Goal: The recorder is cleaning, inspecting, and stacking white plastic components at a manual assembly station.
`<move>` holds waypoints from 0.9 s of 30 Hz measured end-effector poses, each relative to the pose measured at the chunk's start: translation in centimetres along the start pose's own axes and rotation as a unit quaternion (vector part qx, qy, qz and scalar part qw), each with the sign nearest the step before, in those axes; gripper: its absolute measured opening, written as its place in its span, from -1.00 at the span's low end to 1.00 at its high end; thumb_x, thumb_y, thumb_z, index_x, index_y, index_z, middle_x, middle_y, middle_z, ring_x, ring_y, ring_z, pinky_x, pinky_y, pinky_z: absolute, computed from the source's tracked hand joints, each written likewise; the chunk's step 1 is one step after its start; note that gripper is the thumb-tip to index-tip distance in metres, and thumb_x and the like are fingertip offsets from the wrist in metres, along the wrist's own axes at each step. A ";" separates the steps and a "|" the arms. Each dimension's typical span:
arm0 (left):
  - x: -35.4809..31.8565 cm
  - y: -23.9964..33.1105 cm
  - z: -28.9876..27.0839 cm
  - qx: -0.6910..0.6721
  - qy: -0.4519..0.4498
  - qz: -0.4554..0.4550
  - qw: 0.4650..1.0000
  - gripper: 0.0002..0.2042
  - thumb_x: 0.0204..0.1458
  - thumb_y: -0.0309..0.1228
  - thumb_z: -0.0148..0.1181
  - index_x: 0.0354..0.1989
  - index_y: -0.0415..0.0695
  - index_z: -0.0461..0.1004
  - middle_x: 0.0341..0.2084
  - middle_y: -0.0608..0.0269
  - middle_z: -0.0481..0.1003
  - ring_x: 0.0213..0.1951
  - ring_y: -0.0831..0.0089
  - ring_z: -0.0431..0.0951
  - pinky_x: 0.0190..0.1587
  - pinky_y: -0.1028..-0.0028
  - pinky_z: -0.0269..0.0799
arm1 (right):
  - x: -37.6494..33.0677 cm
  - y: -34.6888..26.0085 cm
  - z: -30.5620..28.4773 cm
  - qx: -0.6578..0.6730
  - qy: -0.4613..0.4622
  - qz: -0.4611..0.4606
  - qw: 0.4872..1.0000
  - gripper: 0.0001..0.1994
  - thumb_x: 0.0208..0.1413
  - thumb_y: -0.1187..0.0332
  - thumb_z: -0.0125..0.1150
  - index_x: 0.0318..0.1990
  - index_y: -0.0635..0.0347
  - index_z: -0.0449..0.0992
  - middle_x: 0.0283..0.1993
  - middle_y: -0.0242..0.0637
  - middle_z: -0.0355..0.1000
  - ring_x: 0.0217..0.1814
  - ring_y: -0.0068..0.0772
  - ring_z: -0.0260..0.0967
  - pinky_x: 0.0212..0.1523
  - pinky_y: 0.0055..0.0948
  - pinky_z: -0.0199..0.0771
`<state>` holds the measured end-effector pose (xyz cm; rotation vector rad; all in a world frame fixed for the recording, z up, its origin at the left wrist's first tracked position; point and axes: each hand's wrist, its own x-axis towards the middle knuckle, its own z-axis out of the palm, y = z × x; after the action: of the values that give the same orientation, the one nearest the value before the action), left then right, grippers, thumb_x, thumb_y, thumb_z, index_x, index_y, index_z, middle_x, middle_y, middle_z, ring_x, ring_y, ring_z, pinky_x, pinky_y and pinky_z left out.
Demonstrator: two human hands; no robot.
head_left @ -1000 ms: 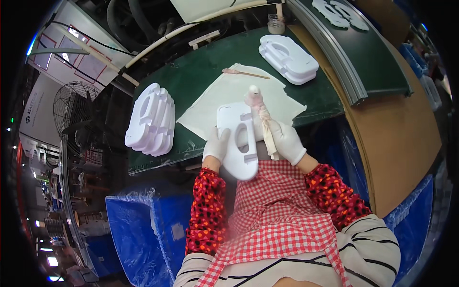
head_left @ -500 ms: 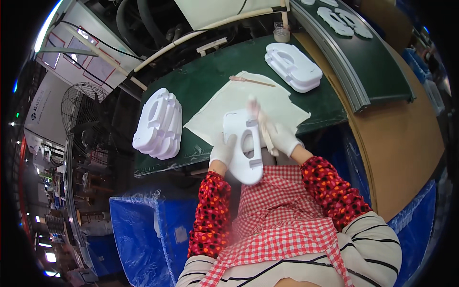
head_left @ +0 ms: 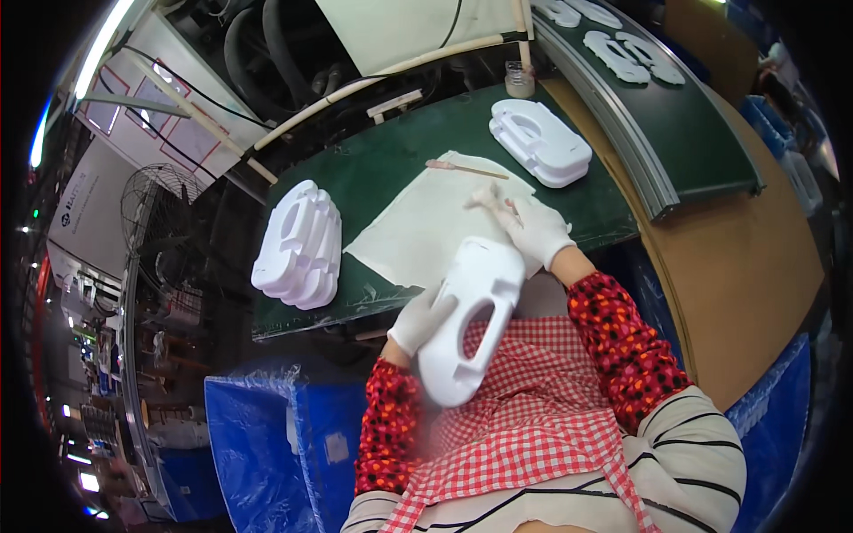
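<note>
Two gloved hands work over a green bench [head_left: 391, 178]. The left hand [head_left: 419, 320] has its fingers spread against the side of a white moulded part with a long slot [head_left: 469, 320], which is tilted off the near edge of the bench above a red checked apron [head_left: 524, 417]. The right hand [head_left: 533, 229] rests just beyond the part's far end on a pale sheet [head_left: 426, 226], fingers curled round what seems a thin stick, though the blur hides the grip. A stack of white parts [head_left: 298, 246] lies at the left, another stack [head_left: 540, 142] far right.
</note>
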<state>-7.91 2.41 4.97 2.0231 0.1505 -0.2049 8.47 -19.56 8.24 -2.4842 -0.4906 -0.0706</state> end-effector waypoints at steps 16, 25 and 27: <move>-0.7 5.1 1.3 -0.616 -0.066 0.114 0.777 -0.52 0.15 -0.29 0.01 0.21 -0.24 0.15 0.07 0.07 0.34 0.08 0.24 0.39 0.08 0.26 0.34 | -8.9 5.9 -1.9 0.757 -0.202 0.199 0.589 -0.57 0.33 0.16 -0.31 0.12 0.30 0.29 0.06 -0.16 0.39 0.08 -0.26 0.36 0.14 -0.33 0.33; -0.9 12.1 6.5 -0.655 -0.047 0.183 0.731 -0.47 0.03 -0.21 0.22 0.06 -0.20 0.13 -0.17 0.11 0.37 -0.07 0.23 0.43 0.06 0.19 0.32 | -12.0 4.5 1.6 0.821 -0.192 0.321 0.431 -0.62 0.31 0.06 -0.27 0.00 0.11 0.37 -0.21 -0.30 0.44 -0.29 -0.35 0.41 -0.32 -0.43 0.45; -0.5 12.5 6.7 -0.665 -0.032 0.201 0.719 -0.54 0.06 -0.23 0.18 0.00 -0.18 0.15 -0.30 0.19 0.33 -0.19 0.31 0.41 -0.02 0.21 0.36 | -11.9 0.8 -0.8 0.729 -0.190 0.347 0.559 -0.68 0.28 0.02 -0.20 -0.18 0.01 0.40 -0.48 -0.42 0.35 -0.64 -0.46 0.19 -0.68 -0.51 0.17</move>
<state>-6.44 -9.13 13.06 0.5460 -0.1719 0.1182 -2.31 -24.51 6.51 -0.7943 0.3095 0.8535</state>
